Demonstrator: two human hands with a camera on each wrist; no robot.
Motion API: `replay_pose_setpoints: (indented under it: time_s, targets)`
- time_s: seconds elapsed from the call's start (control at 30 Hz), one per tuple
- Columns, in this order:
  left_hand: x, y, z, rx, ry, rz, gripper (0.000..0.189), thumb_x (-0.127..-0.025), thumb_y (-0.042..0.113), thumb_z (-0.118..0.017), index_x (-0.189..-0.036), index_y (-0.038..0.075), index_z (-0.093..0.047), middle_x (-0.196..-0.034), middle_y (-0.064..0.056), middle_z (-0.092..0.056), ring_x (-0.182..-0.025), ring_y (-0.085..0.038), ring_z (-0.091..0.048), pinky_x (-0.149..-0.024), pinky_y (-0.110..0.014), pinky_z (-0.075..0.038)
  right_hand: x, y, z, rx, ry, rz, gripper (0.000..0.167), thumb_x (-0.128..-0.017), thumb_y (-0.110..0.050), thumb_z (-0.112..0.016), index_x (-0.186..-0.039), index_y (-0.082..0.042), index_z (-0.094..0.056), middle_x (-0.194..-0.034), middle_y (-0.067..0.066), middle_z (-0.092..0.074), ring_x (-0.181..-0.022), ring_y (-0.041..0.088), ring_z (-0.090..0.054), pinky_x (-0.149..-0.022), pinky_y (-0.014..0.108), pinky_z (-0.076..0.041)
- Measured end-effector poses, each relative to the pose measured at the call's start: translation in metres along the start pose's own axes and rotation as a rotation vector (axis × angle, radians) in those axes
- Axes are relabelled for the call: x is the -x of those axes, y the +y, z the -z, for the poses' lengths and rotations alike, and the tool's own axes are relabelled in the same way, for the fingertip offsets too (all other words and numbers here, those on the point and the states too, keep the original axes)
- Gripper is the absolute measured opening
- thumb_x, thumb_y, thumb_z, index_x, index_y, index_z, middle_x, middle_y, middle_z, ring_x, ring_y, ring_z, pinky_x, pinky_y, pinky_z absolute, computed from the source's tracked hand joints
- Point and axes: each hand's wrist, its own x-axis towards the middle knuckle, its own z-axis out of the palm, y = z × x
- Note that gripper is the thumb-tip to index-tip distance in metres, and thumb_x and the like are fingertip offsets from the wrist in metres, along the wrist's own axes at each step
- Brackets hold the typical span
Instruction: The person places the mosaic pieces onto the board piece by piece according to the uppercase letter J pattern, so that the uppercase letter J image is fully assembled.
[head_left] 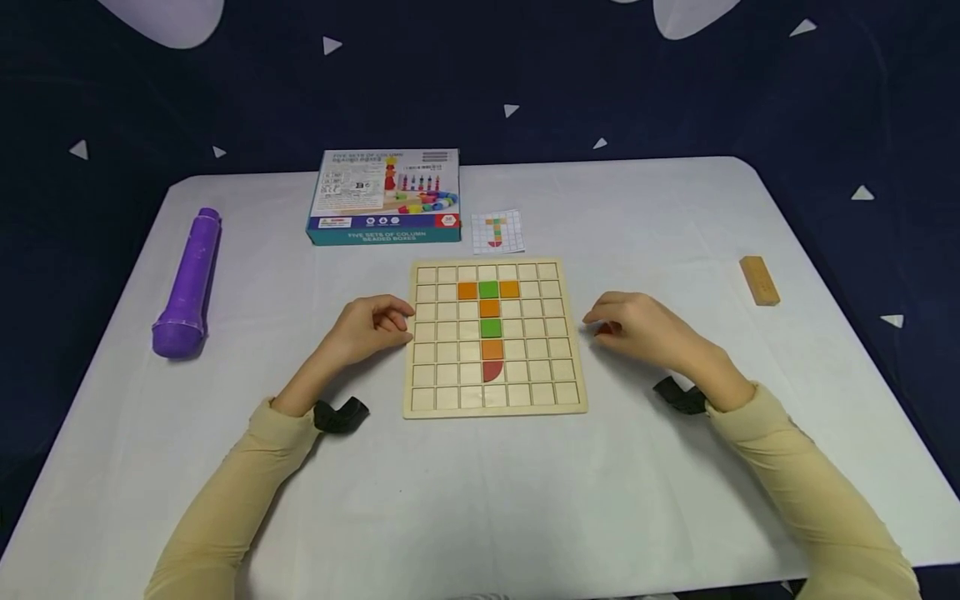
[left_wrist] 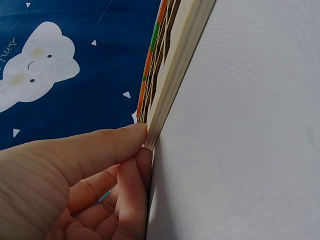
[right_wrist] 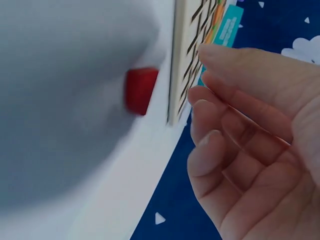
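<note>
A square wooden grid board (head_left: 450, 402) lies mid-table. Orange and green square tiles on it form a T-like figure, ending in a red quarter-round tile (head_left: 492, 371). My left hand (head_left: 372, 325) is at the board's left edge; in the left wrist view its thumb (left_wrist: 112, 142) and forefinger pinch that edge. Just off the right edge is my right hand (head_left: 637, 327), fingers loosely curled with nothing between them. A small red piece (right_wrist: 141, 91), blurred, shows beside that hand in the right wrist view; in the head view the hand mostly covers it.
Behind the board are a pattern card (head_left: 498, 232) with a similar figure and a bead-toy box (head_left: 385, 200). A purple microphone-shaped object (head_left: 189, 283) lies far left, a small wooden block (head_left: 760, 281) on the right. Black straps (head_left: 341, 415) hang at both wrists.
</note>
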Motion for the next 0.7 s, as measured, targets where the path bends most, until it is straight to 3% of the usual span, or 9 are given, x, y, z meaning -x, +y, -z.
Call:
replay_pose_setpoints:
  time_s: [0.23, 0.7]
  targets:
    - [0.000, -0.001, 0.000, -0.001, 0.000, -0.005, 0.031, -0.079, 0.006, -0.072, -0.107, 0.000, -0.064, -0.084, -0.012, -0.063, -0.066, -0.011, -0.053, -0.061, -0.017, -0.044, 0.008, 0.010, 0.002, -0.010, -0.075, -0.048, 0.024, -0.072, -0.001, -0.076, -0.096, -0.003, -0.071, -0.095, 0.006, -0.068, -0.080, 0.014, -0.060, -0.067, 0.030, -0.050]
    - [0.000, -0.003, 0.000, 0.011, 0.001, -0.020, 0.032, -0.078, 0.005, -0.072, -0.108, -0.003, -0.063, -0.085, -0.016, -0.063, -0.066, -0.010, -0.052, -0.060, -0.014, -0.043, 0.013, 0.020, -0.002, 0.009, -0.087, -0.073, 0.024, -0.074, -0.001, -0.073, -0.097, -0.002, -0.070, -0.093, 0.006, -0.066, -0.073, 0.012, -0.052, -0.063, 0.023, -0.044]
